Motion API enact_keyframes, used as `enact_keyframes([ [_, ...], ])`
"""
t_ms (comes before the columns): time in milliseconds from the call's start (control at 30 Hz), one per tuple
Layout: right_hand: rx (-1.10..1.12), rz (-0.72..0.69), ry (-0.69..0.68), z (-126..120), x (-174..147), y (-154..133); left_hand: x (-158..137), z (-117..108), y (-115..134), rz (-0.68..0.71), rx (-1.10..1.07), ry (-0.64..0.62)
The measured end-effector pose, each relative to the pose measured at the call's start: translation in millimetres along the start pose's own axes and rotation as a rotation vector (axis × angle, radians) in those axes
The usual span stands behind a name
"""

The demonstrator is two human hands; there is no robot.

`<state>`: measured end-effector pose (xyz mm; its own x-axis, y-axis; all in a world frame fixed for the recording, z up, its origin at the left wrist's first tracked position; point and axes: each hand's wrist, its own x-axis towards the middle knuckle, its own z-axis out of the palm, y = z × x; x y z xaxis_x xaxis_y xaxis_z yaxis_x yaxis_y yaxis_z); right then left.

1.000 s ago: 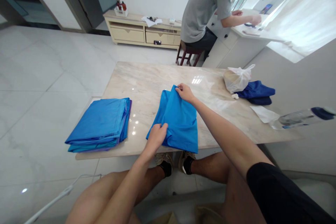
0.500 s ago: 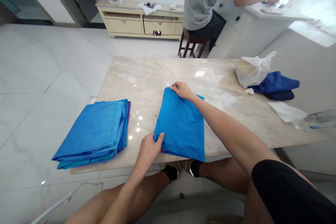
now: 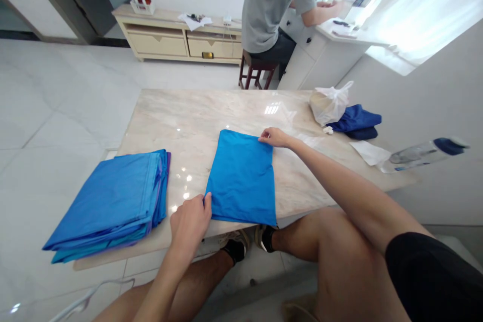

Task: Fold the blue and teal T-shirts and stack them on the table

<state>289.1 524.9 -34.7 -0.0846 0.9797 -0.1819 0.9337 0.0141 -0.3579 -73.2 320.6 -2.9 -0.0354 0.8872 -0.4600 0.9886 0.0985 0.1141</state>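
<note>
A bright blue folded cloth (image 3: 243, 178) lies flat on the marble-topped table (image 3: 181, 110), its near edge at the table's front edge. My left hand (image 3: 191, 221) grips its near left corner, thumb on top and the other fingers partly hidden. At the far right corner, my right hand (image 3: 275, 137) pinches the cloth between thumb and fingers. To the left, close to my left hand, sits a stack of folded cloths (image 3: 113, 196) in blue, teal and purple.
On the table's right side are a tied white plastic bag (image 3: 329, 105), dark blue fabric (image 3: 356, 121), a white paper (image 3: 371, 152) and a clear bottle (image 3: 418, 155) lying down. Beyond, a person in a grey shirt (image 3: 271, 10) sits on a stool beside a low cabinet (image 3: 158, 43).
My right hand has moved from the cloth's far left corner to its far right corner. My left hand stays at the near left corner. The view has shifted to the right.
</note>
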Motion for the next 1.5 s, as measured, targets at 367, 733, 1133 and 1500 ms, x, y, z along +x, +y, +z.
enact_keyframes([
  [367, -0.107, 0.023, 0.373, 16.4, -60.3, -14.0, -6.0, -4.4, 0.4, 0.045, 0.109, 0.019],
  [733, -0.160, 0.064, 0.191, 77.5, -150.8, -23.2, -19.2, -12.7, -17.9, 0.044, 0.112, 0.033],
  [1133, -0.172, -0.373, 0.170, 138.9, -219.4, -75.6, 25.5, 57.1, 23.5, 0.607, 0.071, 0.384],
  [1500, 0.002, -0.431, -0.144, 32.4, -224.6, -21.4, -20.5, 14.5, 4.9, 0.430, 0.019, 0.072],
])
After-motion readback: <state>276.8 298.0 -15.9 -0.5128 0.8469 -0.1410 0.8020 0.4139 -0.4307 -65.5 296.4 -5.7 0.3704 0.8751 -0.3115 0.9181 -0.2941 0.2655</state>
